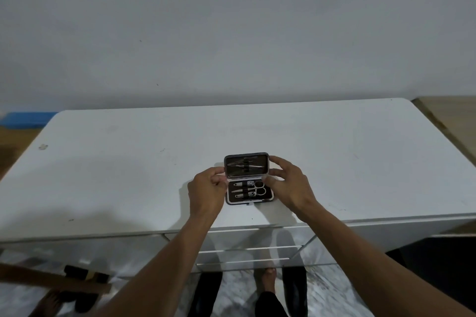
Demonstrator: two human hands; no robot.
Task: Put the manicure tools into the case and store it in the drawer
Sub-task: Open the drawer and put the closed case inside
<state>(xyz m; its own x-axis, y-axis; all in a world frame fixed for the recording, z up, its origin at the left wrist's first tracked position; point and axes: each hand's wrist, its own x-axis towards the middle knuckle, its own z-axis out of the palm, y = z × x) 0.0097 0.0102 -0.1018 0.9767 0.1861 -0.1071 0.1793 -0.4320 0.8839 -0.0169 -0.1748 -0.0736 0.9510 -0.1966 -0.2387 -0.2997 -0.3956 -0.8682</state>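
A small dark manicure case (249, 201) lies on the white tabletop (128, 162) near its front edge, its lid (246, 158) raised. Metal tools are strapped inside: scissors (253, 191), a nail clipper (244, 183) and a second clipper (246, 196) in the base, thin tools (244, 164) in the lid. My left hand (206, 192) pinches the lid's left edge. My right hand (289, 183) grips the lid's right edge, thumb by the hinge corner. White drawer fronts (247, 252) show below the tabletop's front edge.
A plain grey wall rises behind the table. A wooden surface (448, 116) adjoins the table at the far right. A wooden chair part (51, 280) stands at the lower left. My feet (268, 280) are on the patterned floor below the drawers.
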